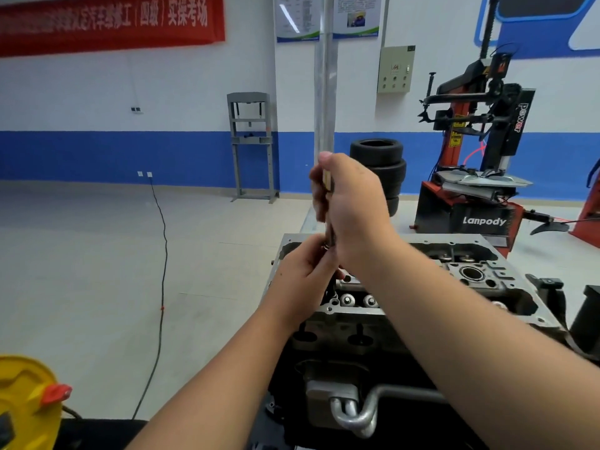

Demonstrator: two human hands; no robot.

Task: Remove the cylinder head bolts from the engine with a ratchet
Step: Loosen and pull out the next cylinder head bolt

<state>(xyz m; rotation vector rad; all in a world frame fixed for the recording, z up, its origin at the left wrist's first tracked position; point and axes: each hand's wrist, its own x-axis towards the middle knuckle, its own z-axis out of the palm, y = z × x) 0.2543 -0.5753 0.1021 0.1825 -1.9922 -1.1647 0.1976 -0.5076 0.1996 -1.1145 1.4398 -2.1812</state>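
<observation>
At frame centre, above engine: left hand pinches lower end of upright ratchet at 6 o'clock; right hand clenched round its shaft, 12 o'clock. Bolt itself hidden. Risks, judged: tool tilts, slips off bolt, knuckles strike cylinder head; freed bolt drops into casting.

Bright, even indoor light is filling the room and casting only faint shadows. A ceiling lamp is glaring off the glossy poster on the wall. The wide lens is bending lines near the edges, and the red banner is looking smeared.
</observation>
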